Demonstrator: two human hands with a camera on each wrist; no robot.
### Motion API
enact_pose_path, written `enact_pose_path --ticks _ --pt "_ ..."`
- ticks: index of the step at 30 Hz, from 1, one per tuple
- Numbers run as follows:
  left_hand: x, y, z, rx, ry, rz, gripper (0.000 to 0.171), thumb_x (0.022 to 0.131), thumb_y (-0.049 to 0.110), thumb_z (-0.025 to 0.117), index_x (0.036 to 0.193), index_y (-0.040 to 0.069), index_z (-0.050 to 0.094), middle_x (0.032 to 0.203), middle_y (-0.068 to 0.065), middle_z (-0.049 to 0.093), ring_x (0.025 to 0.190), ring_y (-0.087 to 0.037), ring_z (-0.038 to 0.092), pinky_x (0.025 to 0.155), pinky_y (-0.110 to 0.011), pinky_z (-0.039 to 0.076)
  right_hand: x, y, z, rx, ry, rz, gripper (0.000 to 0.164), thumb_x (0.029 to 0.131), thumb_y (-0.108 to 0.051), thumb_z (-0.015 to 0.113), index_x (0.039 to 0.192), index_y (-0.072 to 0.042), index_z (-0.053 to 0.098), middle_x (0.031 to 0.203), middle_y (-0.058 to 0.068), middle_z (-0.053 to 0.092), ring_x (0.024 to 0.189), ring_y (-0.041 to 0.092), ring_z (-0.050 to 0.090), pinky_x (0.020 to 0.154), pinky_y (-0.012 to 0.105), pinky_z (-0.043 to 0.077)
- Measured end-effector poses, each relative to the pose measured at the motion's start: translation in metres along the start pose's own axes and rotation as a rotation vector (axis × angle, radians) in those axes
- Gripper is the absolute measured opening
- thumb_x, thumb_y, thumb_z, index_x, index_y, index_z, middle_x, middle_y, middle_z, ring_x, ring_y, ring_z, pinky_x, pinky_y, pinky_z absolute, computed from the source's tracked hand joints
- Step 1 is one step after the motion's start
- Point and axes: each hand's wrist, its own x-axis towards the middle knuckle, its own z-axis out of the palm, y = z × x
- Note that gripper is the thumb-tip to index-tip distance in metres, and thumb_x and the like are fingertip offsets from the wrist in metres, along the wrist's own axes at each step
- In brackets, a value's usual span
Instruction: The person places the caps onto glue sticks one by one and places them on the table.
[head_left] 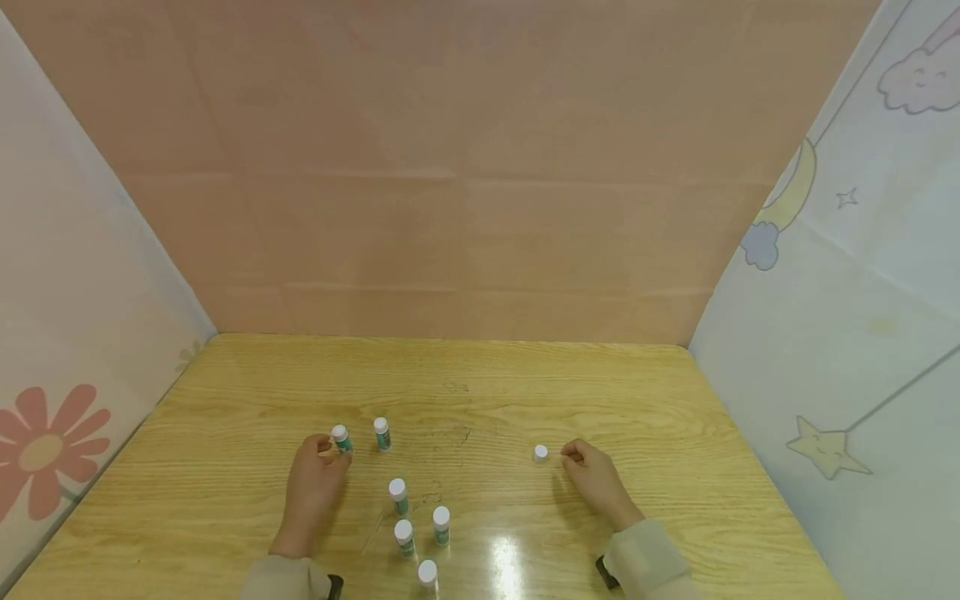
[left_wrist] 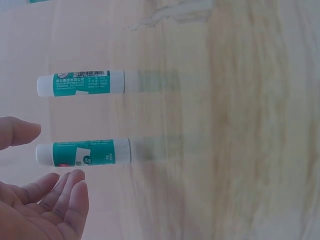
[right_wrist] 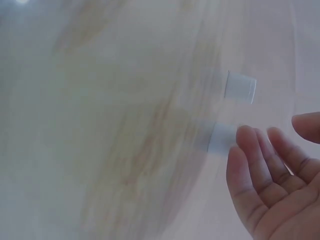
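My left hand (head_left: 317, 479) is beside a glue stick (head_left: 342, 439) with a green label and white cap, standing upright. In the left wrist view, the thumb and fingers (left_wrist: 75, 200) are spread on either side of this nearer glue stick (left_wrist: 82, 152), apart from it. A second upright glue stick (head_left: 382, 435) stands just to its right. My right hand (head_left: 596, 482) is low over the table at the right, beside a small white cap (head_left: 541, 453). In the right wrist view, relaxed fingers partly hide another white cap (right_wrist: 222, 138), with the thumb held apart; the first cap (right_wrist: 240, 87) stands beyond.
Several more upright glue sticks stand near the front middle of the wooden table (head_left: 480, 383), including one glue stick (head_left: 399, 497) farther back and one glue stick (head_left: 427, 575) at the lower image edge. A brown backdrop (head_left: 465, 208) rises behind, with patterned white sheets (head_left: 885, 317) at the sides.
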Motion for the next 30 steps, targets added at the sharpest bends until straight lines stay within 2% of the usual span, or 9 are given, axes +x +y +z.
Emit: enact_pose_path --ticks 11,19,25,30 --pt "0.004 0.001 0.0 0.008 -0.009 0.007 0.047 0.083 0.013 0.053 0.117 -0.014 0.034 0.113 -0.03 0.041 0.095 -0.039 0.049 0.07 -0.043 0.046 0.003 0.003 -0.003 -0.048 0.011 -0.031 0.014 0.084 -0.007 0.051 0.094 0.002 0.054 0.087 0.008 0.055 0.079 0.02 0.052 0.065 0.033 0.047" --pt "0.007 0.0 0.001 0.005 -0.026 0.003 0.047 0.084 0.013 0.052 0.119 -0.013 0.034 0.114 -0.028 0.042 0.098 -0.038 0.046 0.073 -0.044 0.045 0.004 0.002 -0.005 -0.064 0.016 -0.027 0.017 0.084 -0.009 0.053 0.096 0.003 0.054 0.088 0.009 0.052 0.076 0.02 0.051 0.06 0.031 0.046" --pt "0.011 -0.002 0.002 0.014 -0.012 0.018 0.044 0.083 0.012 0.052 0.116 -0.013 0.037 0.112 -0.028 0.044 0.096 -0.039 0.046 0.074 -0.046 0.043 0.006 0.002 -0.006 -0.105 0.007 -0.044 0.022 0.083 -0.006 0.053 0.101 0.007 0.053 0.092 0.015 0.05 0.078 0.023 0.051 0.062 0.033 0.047" --pt "0.014 -0.002 0.004 0.026 -0.011 0.035 0.042 0.083 0.011 0.052 0.114 -0.013 0.039 0.111 -0.029 0.045 0.096 -0.039 0.047 0.074 -0.047 0.043 0.008 0.002 -0.006 -0.157 -0.016 -0.056 0.026 0.081 -0.004 0.055 0.103 0.01 0.053 0.096 0.022 0.05 0.072 0.02 0.049 0.058 0.03 0.046"
